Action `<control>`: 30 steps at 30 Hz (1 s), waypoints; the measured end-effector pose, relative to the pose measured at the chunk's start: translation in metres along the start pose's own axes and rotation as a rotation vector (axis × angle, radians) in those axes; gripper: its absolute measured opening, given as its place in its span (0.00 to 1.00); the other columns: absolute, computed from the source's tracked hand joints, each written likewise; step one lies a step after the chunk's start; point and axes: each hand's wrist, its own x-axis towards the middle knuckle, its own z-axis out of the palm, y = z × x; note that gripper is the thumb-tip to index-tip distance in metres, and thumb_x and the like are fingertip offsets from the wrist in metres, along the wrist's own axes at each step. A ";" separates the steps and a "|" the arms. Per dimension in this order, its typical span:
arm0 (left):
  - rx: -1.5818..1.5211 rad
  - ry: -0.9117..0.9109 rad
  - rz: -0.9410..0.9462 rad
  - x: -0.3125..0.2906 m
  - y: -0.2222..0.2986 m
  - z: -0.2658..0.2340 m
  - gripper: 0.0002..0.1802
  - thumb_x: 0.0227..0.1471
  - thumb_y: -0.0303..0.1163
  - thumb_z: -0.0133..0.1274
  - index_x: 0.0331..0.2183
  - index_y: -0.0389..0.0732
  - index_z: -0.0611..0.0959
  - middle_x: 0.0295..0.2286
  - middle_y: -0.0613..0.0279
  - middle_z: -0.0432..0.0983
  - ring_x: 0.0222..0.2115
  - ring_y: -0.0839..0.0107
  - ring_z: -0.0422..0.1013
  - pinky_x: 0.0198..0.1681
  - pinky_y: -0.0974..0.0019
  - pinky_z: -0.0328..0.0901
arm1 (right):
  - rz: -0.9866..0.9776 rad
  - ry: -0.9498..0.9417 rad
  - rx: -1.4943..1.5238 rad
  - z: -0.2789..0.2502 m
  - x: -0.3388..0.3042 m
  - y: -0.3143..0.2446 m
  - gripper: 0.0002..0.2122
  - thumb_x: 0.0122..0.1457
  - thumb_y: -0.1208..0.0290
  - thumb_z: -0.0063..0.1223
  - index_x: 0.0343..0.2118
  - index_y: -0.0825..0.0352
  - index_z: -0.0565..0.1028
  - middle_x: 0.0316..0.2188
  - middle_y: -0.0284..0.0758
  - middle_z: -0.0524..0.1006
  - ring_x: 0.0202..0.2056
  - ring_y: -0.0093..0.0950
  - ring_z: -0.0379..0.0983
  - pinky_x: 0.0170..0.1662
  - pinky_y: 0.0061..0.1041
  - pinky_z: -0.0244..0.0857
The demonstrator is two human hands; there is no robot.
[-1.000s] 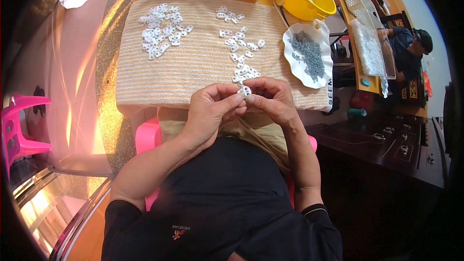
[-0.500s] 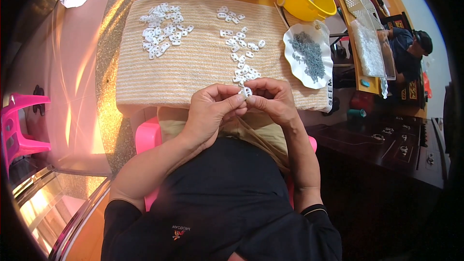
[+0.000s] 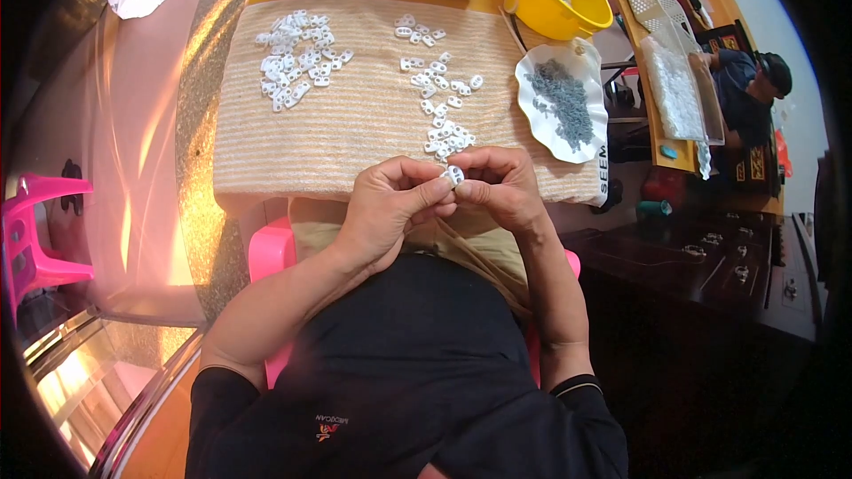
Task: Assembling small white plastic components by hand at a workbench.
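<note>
Towel (image 3: 355,142): white heap (image 3: 297,60) left; loose bits (image 3: 451,137) just beyond hands; dish (image 3: 541,135) of grey pegs (image 3: 565,105) right; yellow bucket (image 3: 543,18) behind. Left hand (image 3: 390,200), right hand (image 3: 503,188) both pinching one white piece (image 3: 454,175) at towel's near edge.

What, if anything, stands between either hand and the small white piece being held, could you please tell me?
Nothing visible does: the left hand and the right hand both pinch the small white piece. The nearest loose white pieces lie just beyond the hands on the striped cloth, not in between.
</note>
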 end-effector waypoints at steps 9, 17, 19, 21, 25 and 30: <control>-0.052 -0.084 -0.033 0.002 0.001 0.001 0.08 0.51 0.25 0.58 0.36 0.38 0.78 0.31 0.63 0.78 0.29 0.76 0.75 0.34 0.75 0.73 | -0.016 -0.003 -0.019 0.000 -0.002 -0.002 0.14 0.54 0.82 0.56 0.45 0.74 0.74 0.36 0.39 0.79 0.36 0.25 0.77 0.39 0.22 0.74; -0.062 -0.138 -0.051 0.003 0.006 0.000 0.07 0.51 0.24 0.57 0.34 0.39 0.76 0.32 0.61 0.77 0.29 0.75 0.75 0.34 0.75 0.73 | -0.076 -0.044 -0.080 0.006 0.002 -0.005 0.13 0.52 0.79 0.59 0.41 0.74 0.75 0.33 0.32 0.72 0.34 0.19 0.69 0.37 0.16 0.66; -0.063 -0.150 -0.048 0.003 0.007 -0.001 0.06 0.52 0.23 0.56 0.33 0.39 0.75 0.32 0.59 0.77 0.29 0.74 0.76 0.34 0.75 0.74 | -0.088 -0.038 -0.081 0.008 0.002 -0.006 0.13 0.51 0.79 0.60 0.41 0.74 0.75 0.33 0.32 0.71 0.34 0.19 0.68 0.36 0.15 0.65; -0.054 -0.174 -0.061 0.002 0.008 -0.001 0.06 0.52 0.24 0.56 0.32 0.39 0.74 0.31 0.59 0.77 0.29 0.75 0.75 0.34 0.75 0.73 | -0.100 -0.032 -0.082 0.010 0.002 -0.007 0.13 0.51 0.79 0.60 0.40 0.74 0.75 0.32 0.31 0.71 0.33 0.18 0.68 0.36 0.15 0.64; -0.057 -0.183 -0.059 0.002 0.008 -0.002 0.06 0.51 0.24 0.56 0.31 0.39 0.74 0.31 0.60 0.77 0.28 0.75 0.75 0.33 0.76 0.73 | -0.100 -0.031 -0.077 0.012 0.001 -0.009 0.13 0.50 0.78 0.61 0.40 0.74 0.76 0.32 0.31 0.71 0.33 0.19 0.68 0.36 0.15 0.63; -0.054 -0.192 -0.047 0.001 0.006 -0.001 0.05 0.51 0.24 0.57 0.29 0.39 0.75 0.30 0.60 0.77 0.28 0.74 0.75 0.33 0.75 0.74 | -0.101 -0.018 -0.128 0.015 -0.002 -0.009 0.13 0.50 0.76 0.62 0.39 0.73 0.76 0.32 0.32 0.73 0.33 0.19 0.68 0.37 0.16 0.63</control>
